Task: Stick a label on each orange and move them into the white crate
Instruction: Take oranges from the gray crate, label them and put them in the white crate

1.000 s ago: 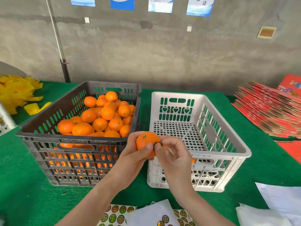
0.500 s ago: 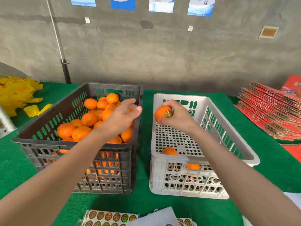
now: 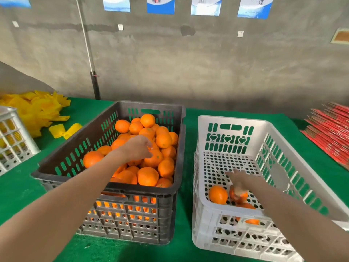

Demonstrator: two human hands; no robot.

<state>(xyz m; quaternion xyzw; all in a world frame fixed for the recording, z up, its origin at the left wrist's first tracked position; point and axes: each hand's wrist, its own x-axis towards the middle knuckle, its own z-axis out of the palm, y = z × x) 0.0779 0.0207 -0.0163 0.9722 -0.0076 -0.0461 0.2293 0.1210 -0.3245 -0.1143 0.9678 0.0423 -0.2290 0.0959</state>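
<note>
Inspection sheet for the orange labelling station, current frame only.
Surface: green felt table, carrying crates and stock.
Job's things: dark crate with an orange heap; white crate with a few placed oranges at its near end; no labels in view.
Clutter: yellow pile far left; red card stack right; second white crate at the left edge.
Grip: left hand on the heap, right hand on a placed orange; both blurred, grip unclear.
Cables: nothing seen.
Surroundings: concrete wall, blue posters, pole.
</note>
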